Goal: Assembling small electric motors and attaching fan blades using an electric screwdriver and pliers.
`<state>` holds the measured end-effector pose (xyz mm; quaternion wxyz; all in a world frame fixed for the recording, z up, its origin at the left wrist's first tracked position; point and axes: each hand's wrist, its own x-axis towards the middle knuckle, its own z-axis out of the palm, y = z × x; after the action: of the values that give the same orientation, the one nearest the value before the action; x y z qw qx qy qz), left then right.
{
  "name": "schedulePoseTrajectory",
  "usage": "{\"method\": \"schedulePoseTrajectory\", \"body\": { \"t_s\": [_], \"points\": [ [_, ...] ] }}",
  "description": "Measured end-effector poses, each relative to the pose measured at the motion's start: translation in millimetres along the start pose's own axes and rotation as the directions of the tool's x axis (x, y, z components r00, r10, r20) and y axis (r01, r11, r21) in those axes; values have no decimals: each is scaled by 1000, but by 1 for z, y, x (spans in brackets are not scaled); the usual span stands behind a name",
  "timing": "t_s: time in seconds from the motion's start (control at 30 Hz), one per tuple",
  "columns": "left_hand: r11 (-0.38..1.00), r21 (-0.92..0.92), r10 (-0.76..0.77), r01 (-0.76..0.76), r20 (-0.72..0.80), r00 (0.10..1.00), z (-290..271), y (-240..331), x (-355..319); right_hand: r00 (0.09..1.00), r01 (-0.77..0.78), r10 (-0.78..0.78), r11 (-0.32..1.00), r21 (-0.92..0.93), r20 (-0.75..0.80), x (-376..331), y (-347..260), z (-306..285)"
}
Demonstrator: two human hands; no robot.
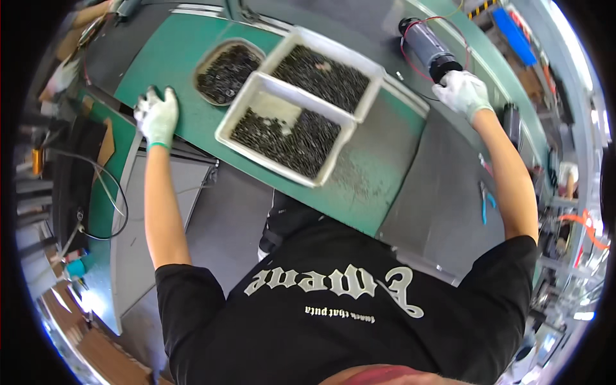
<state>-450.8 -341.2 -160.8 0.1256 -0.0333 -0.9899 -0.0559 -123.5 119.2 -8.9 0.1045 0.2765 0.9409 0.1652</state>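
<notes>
My left hand [157, 119], in a white glove with a green cuff, is open with its fingers spread over the green work surface [186, 122], left of the trays. Nothing is in it. Far to the right, my right hand [463, 94], also in a white glove, is closed round the near black end of a grey cylindrical motor [428, 46]. A thin red wire [466, 45] loops about the motor. Between my hands sit two white trays, the near one [276, 169] and the far one [374, 90], both holding many small dark metal parts.
A rounded tub [197, 72] with more dark parts stands left of the trays. Blue-handled pliers [484, 204] and another black cylinder [511, 122] lie at the right. Another person's gloved hand [64, 76] shows at the upper left. A black cable [125, 208] loops at the left.
</notes>
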Motion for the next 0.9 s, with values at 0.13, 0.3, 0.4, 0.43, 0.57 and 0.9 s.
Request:
{"method": "schedulePoseTrajectory", "body": {
  "t_s": [0.13,0.3,0.4,0.43,0.57,0.9],
  "points": [
    [857,-446,302,-258,30,953,-96,12,-8,998,-63,64,991,120,-2,-93,14,21],
    [590,-420,762,-689,7,648,-160,163,-121,984,-165,175,946,279,-12,-177,13,52],
    [492,-300,855,-817,-6,518,-110,214,-125,937,-345,314,762,549,152,-206,-5,63],
    [516,-211,851,-830,18,525,-96,225,-117,934,-347,320,703,621,159,-212,-10,63],
    [503,-63,863,-862,94,497,-55,259,-102,933,-323,326,566,758,154,-227,-23,94],
    [405,-101,910,-909,142,389,-49,255,-77,904,30,420,112,993,-75,-297,76,104]
  ]
}}
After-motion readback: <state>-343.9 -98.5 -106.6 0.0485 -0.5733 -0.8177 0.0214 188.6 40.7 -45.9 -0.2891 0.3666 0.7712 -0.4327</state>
